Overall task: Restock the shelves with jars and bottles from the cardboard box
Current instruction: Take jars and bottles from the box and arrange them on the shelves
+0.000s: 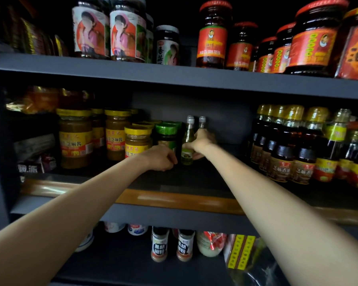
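Nearest me, below the green-lidded jar (167,135), pepper shakers (160,244) sit on the lower shelf. Left hand (161,157) at that jar's base, fingers curled; can't tell if it grips. Right hand (201,143) wraps the small pale-green bottle (187,141), just right of the jar. Second bottle (202,122) behind. Glass: light, slick, tippy. Hold mid-body, not the neck.

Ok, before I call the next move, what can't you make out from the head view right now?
- Cardboard box: nowhere in frame, so remaining stock is unknown.
- Second small bottle: only its cap shows; the right hand hides the body.
- Left hand: fingertips are lost in shadow beside the green-lidded jar, so its grip is unclear.
- Upper-left shelf items: too dark to identify.
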Available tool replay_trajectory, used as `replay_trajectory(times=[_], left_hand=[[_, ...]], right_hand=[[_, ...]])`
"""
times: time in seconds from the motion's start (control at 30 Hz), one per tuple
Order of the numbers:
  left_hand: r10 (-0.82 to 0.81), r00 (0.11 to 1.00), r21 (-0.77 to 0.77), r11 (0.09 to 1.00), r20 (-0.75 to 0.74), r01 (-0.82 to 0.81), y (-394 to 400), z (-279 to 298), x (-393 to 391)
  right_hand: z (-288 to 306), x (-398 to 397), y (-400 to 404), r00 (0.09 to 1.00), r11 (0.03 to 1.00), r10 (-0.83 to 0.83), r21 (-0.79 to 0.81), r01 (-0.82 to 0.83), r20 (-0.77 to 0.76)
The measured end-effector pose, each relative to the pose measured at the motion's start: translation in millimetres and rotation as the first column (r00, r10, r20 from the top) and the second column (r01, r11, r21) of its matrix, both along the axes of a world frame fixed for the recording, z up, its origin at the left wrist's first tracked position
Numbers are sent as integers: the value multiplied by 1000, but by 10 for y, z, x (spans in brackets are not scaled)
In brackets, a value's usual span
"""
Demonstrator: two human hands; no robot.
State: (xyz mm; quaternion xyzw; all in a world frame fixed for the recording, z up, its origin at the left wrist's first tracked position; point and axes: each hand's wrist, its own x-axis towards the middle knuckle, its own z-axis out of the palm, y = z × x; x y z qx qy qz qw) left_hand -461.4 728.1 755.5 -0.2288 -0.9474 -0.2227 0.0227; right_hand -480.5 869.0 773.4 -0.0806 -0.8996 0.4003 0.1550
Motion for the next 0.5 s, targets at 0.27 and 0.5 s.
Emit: replay_trajectory(times=[0.27, 0.5], left_hand=[[117, 925, 211, 977, -362, -41, 32, 1, 570], [482, 702, 573, 810, -524, -129, -748, -233, 1452]], right_hand=[[76, 741, 134, 958, 996, 74, 73, -56, -276], [-95, 1534, -947, 545, 888, 459, 386, -251, -701]])
